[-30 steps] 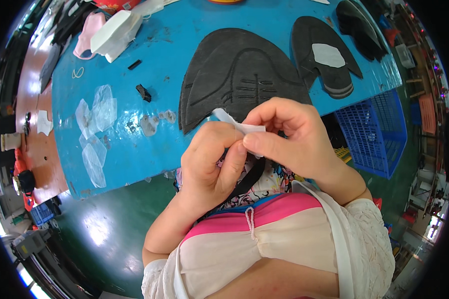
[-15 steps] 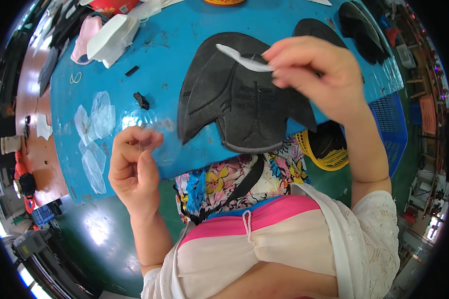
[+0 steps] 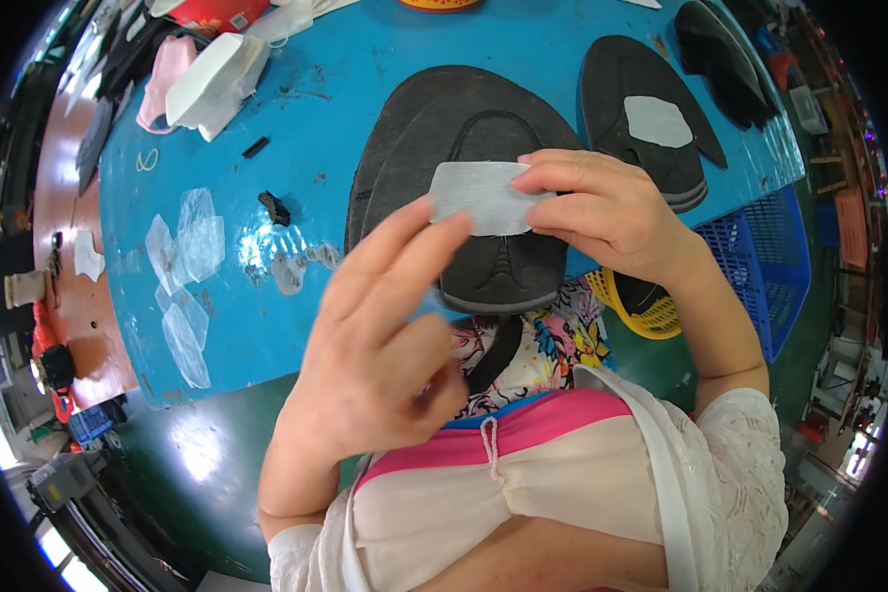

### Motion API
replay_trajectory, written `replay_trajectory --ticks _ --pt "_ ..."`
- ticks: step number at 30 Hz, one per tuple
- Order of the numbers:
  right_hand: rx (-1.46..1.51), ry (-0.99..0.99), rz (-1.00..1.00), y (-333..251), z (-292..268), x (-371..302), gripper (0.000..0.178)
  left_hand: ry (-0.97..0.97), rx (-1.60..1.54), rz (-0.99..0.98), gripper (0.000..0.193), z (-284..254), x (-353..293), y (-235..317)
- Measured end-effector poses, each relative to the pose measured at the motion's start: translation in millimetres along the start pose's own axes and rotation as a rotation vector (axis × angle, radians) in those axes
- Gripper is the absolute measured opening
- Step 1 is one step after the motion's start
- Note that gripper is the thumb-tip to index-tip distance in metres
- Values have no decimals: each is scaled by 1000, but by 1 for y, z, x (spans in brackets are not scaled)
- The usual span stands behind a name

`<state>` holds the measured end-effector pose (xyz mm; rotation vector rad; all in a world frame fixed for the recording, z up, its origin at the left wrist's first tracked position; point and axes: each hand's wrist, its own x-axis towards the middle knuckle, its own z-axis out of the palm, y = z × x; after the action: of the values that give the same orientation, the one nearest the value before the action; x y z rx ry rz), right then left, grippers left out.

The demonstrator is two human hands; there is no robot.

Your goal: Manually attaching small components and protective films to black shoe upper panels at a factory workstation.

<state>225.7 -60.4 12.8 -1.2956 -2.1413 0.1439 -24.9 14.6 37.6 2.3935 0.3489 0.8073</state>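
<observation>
A white rectangular patch [image 3: 479, 192] is pinched at its right end between the thumb and fingers of my right hand [image 3: 607, 207]. It is held flat over a stack of black moulded foam pieces [image 3: 508, 261] with pressed-in lines. My left hand [image 3: 380, 331] is open, its first two fingers stretched to the patch's left and lower edge; its thumb side is blurred. To the right lies another stack of black foam pieces [image 3: 612, 84], bearing a similar white patch [image 3: 658, 121].
Clear film pieces [image 3: 183, 237] lie on the blue table [image 3: 365, 44] at left, with smaller scraps [image 3: 288, 273] closer in. Also here are a dark crumpled bit [image 3: 274, 207], a white packet [image 3: 217, 84], and blue baskets [image 3: 775, 266] and a yellow basket [image 3: 651, 321] beyond the table edge.
My right hand has come down and turned the patch from edge-on to flat. My left hand has moved right to meet the patch. The patch on the right stack has come into view.
</observation>
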Motion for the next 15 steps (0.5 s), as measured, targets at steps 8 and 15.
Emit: replay_trajectory --ticks 8,15 --pt "-27 40 94 -15 -9 1 48 -329 63 46 16 27 17 -15" --pt "-290 -194 379 -37 26 -8 89 -363 161 -65 16 14 3 -19"
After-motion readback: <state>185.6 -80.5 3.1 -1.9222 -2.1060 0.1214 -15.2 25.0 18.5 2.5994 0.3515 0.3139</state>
